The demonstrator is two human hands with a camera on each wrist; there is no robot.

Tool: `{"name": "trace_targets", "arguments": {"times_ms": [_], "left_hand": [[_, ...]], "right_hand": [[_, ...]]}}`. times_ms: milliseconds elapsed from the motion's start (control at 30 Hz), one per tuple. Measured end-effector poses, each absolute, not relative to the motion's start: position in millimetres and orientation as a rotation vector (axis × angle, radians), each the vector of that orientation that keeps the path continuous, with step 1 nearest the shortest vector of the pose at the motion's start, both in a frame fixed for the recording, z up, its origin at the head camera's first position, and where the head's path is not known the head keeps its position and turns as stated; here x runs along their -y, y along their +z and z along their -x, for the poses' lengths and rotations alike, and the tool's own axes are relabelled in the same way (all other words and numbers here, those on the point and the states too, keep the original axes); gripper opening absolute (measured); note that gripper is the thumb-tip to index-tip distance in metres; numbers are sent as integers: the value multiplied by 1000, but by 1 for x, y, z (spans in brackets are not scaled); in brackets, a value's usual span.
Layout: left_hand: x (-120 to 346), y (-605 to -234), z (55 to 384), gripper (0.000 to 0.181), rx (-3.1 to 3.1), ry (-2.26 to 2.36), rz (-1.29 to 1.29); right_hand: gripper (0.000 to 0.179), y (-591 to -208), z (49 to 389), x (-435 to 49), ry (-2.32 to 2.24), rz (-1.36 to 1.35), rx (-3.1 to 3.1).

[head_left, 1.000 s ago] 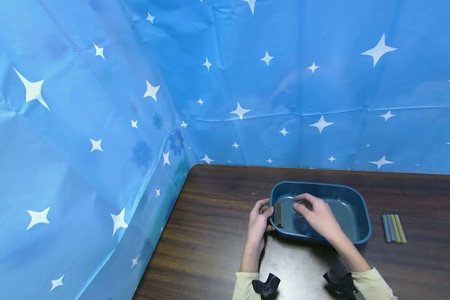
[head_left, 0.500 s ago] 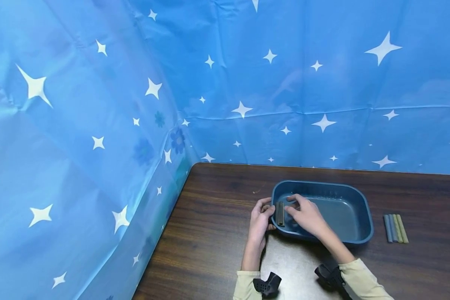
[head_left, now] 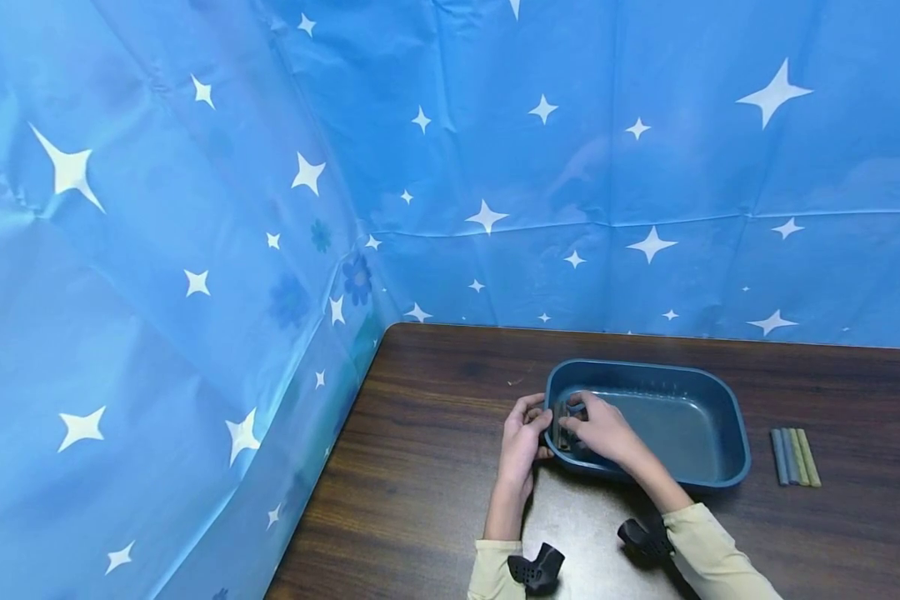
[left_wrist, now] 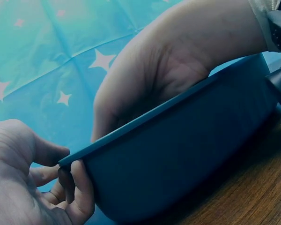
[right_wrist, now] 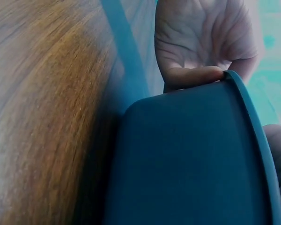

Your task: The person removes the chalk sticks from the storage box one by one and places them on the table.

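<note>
Head view: left hand (head_left: 521, 446) pinches a dark-blue rectangular plastic tub (head_left: 671, 429); right hand (head_left: 603, 429) partly hides dark slender sticks (head_left: 558, 413), grip unclear.

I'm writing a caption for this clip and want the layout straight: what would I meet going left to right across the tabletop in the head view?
Left hand → blue tub → bluish sticks → yellow-green sticks.

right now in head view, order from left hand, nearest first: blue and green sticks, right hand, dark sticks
1. Dark sticks, left end of blue tray
2. Right hand, inside the tray
3. Blue and green sticks, right of the tray
</note>
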State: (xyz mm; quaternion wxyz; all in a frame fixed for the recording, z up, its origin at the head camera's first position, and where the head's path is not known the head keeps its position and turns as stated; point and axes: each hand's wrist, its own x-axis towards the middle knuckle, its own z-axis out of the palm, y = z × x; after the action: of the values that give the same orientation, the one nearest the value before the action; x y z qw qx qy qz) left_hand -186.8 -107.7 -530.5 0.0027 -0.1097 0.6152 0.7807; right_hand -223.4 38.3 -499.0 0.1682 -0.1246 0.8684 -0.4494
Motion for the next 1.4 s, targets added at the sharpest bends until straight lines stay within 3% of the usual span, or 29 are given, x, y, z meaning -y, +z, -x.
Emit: {"name": "trace_targets", "arguments": {"times_ms": [533,1400], "left_hand": [[108,-530,187,34,-1931,2427,357],[108,-531,188,36,-1939,2431,337]], "right_hand": [[55,-508,233,-29,-1315,307,-2457],[49,-503,235,-45,-1421,336,-2444]]}}
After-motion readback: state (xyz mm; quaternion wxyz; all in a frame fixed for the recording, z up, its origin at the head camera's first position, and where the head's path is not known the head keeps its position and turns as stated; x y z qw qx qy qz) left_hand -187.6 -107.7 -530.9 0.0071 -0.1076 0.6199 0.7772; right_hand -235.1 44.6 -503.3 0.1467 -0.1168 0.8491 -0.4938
